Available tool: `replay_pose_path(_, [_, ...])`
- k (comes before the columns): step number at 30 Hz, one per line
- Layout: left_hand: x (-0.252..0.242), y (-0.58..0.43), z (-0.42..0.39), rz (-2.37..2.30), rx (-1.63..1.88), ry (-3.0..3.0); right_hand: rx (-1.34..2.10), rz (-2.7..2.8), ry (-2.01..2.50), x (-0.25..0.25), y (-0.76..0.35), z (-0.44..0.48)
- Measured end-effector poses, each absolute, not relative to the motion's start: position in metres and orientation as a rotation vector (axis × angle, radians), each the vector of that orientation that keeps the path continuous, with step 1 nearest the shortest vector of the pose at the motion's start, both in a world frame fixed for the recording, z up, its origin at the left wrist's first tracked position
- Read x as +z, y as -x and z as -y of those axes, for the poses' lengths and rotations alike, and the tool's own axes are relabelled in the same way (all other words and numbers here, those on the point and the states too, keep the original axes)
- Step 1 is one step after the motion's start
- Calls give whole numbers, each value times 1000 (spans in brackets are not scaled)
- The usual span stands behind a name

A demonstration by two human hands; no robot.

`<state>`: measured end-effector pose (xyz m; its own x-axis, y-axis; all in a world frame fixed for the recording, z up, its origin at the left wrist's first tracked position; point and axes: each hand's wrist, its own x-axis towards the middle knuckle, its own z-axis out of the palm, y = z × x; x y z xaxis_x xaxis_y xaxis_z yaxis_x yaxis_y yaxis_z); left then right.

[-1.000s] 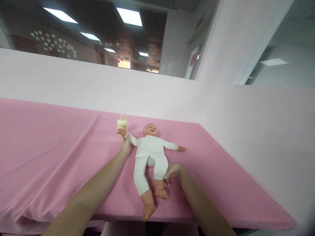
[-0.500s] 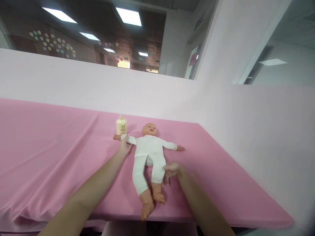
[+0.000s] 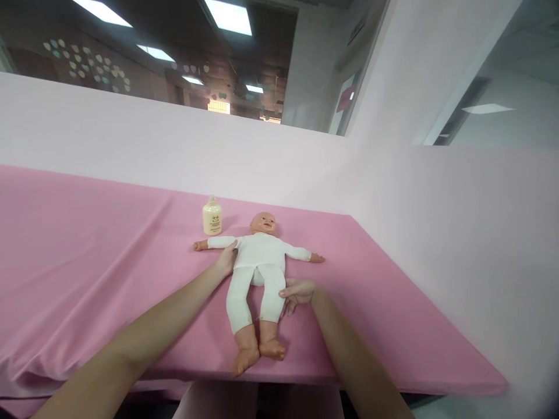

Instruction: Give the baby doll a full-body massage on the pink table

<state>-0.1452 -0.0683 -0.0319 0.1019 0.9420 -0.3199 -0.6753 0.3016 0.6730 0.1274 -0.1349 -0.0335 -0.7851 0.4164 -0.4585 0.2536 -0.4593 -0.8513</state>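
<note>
The baby doll (image 3: 261, 253) lies face-up on the pink sheet (image 3: 371, 326), left hand (image 3: 227, 259) at its armpit, right hand (image 3: 300, 290) against its thigh; grip closure is unclear. Pulling could slide its feet over the edge; a swung arm could topple the bottle (image 3: 212, 218).

Both arms (image 3: 168, 317) (image 3: 349, 349) forward, hands (image 3: 227, 259) (image 3: 300, 291) apart.
</note>
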Motion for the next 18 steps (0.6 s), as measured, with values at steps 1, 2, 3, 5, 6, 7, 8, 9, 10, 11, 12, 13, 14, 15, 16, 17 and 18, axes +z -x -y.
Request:
replay_pose_path(1, [-30,144,74,-820,1197,-463,2382,1556,1019,-31,-128,136])
replay_pose_path(2, [-29,145,79,-828,1157,-515,2347,1539,1058,-27,-130,137])
replay_pose_path(3, [-28,145,85,-830,1129,-554,2299,1519,1103,-23,-134,139])
replay_pose_path(5, [-26,148,96,-826,1097,-597,2171,1459,1197,-15,-142,141])
replay_pose_path(6, [-26,150,102,-819,1078,-624,2097,1411,1241,-12,-147,141])
replay_pose_path(7, [-26,152,108,-807,1064,-650,2020,1343,1278,-10,-151,140])
replay_pose_path(8, [-26,154,114,-789,1053,-673,1939,1243,1300,-10,-154,138])
replay_pose_path(9, [-27,155,121,-765,1037,-697,1860,1129,1302,-12,-156,135])
replay_pose_path(10, [-27,156,129,-737,1016,-718,1784,1017,1290,-14,-158,132])
replay_pose_path(11, [-28,157,137,-708,991,-736,1715,925,1273,-18,-158,127])
replay_pose_path(12, [-28,158,145,-681,961,-747,1658,849,1249,-22,-157,123])
replay_pose_path(13, [-28,158,153,-660,934,-745,1624,790,1217,-26,-156,118])
replay_pose_path(14, [-28,159,162,-642,913,-732,1614,745,1176,-30,-154,114])
replay_pose_path(15, [-29,160,170,-628,900,-708,1622,701,1126,-34,-153,110])
replay_pose_path(16, [-29,161,178,-614,890,-681,1636,648,1067,-37,-152,107])
replay_pose_path(17, [-30,163,186,-599,878,-655,1648,596,1006,-39,-151,104])
replay_pose_path(18, [-31,165,194,-589,858,-634,1655,553,955,-42,-150,102])
